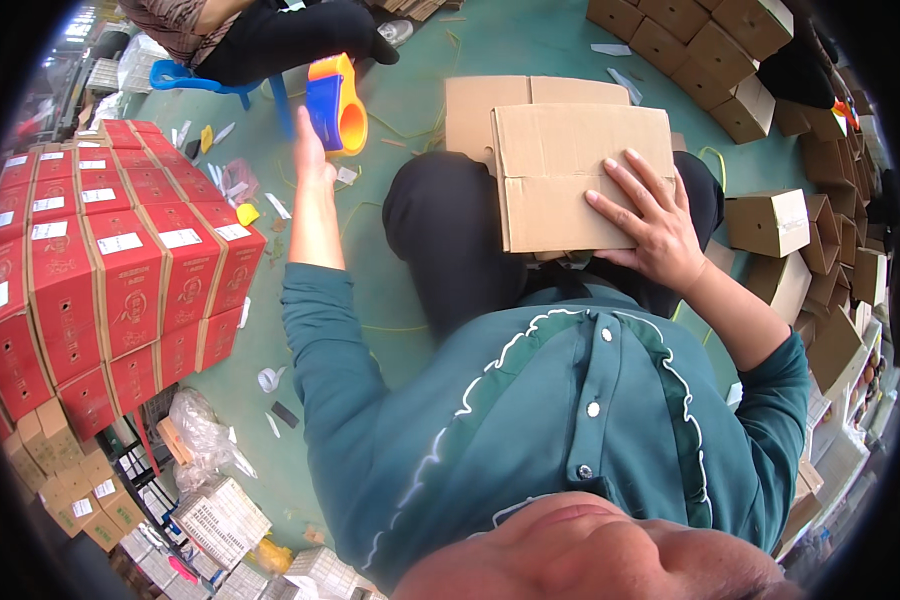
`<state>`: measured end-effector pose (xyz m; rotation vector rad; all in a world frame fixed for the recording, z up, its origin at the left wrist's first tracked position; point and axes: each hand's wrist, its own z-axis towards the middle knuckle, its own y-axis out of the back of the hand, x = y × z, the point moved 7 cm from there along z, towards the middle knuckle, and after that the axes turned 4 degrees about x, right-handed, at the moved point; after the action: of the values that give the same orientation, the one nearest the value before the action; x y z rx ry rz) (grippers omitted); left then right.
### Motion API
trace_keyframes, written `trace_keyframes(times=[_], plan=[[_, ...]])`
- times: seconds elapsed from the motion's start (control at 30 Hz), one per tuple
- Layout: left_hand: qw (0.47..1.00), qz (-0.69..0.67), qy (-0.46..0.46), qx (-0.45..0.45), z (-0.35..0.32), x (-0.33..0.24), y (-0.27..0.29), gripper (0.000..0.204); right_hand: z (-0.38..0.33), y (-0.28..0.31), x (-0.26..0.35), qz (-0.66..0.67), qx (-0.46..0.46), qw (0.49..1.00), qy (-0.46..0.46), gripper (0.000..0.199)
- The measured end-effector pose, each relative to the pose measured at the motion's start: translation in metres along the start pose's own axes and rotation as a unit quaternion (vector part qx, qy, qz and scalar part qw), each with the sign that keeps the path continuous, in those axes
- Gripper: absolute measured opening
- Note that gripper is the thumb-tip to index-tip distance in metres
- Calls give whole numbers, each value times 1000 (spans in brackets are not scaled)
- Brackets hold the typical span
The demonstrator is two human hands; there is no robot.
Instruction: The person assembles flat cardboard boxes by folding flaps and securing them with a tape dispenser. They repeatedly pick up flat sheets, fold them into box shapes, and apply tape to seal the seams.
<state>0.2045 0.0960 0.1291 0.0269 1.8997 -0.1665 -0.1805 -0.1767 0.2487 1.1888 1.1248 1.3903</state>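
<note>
Out to the left, my left hand (312,158) is raised and closed on a blue and orange tape dispenser (350,122); most of its fingers are hidden. A flattish brown cardboard box (550,180) rests on my thighs, its closed face up with a crease across it. My right hand (660,225) lies on the right part of that face, fingers spread, thumb by the near edge. Beyond it, a cardboard panel (470,105) shows over my knees. I cannot tell whether that panel belongs to the same box.
Red cartons (130,270) are stacked at the left, with small brown boxes (80,490) below. Open brown boxes (770,225) crowd the right, and more (690,50) stand far right. Another person's leg (290,45) is near a blue stool (185,77). Scraps litter the green floor (410,60).
</note>
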Motion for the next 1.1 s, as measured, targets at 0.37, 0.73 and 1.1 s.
trace_keyframes(times=[0.37, 0.73, 1.1], plan=[[892, 9, -73, 445, -166, -108, -192, 46, -13, -1, -13, 62, -39, 997, -4, 71], [808, 203, -20, 553, -202, -34, -221, 44, -17, -7, -16, 88, -84, 993, -3, 67], [824, 246, -94, 502, -228, -45, -230, 43, -16, -16, -71, 797, -155, 565, -145, 40]])
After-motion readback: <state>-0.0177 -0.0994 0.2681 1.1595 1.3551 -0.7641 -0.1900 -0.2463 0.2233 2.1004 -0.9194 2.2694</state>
